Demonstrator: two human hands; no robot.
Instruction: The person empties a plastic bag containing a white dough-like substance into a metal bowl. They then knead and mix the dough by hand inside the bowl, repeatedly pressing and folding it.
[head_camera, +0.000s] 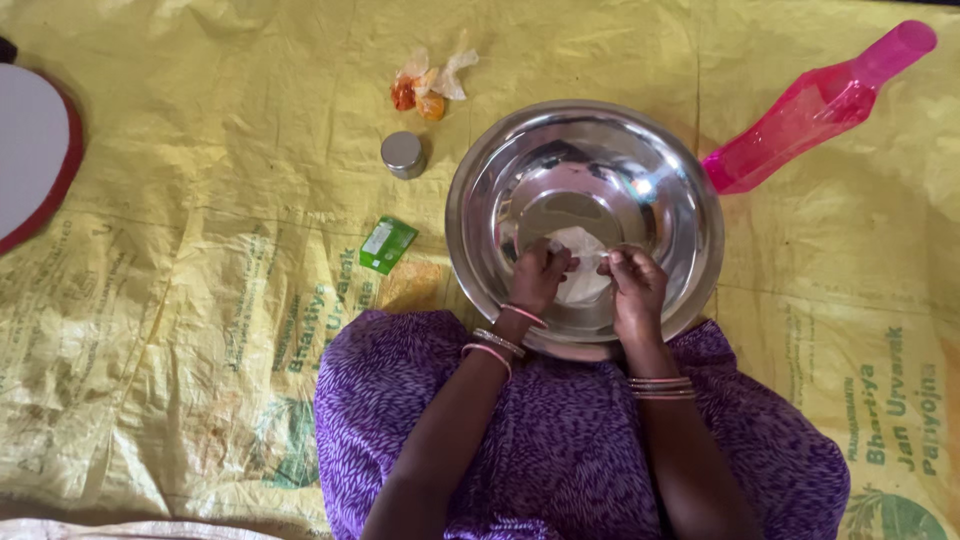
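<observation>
White packet (580, 250) lies low inside the steel bowl (480, 200), near side, gripped at its left edge by left hand (540, 277) fingers and right edge by right hand (635, 285) fingers.

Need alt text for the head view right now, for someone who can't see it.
Both hands, left hand and right hand, hold a thin white bag inside a steel bowl on a yellow mat. A pink bottle lies to its right.

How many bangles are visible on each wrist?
5: three on the left wrist, two on the right wrist. The stacked right ones may hide another. Both hands are in the steel bowl.
</observation>
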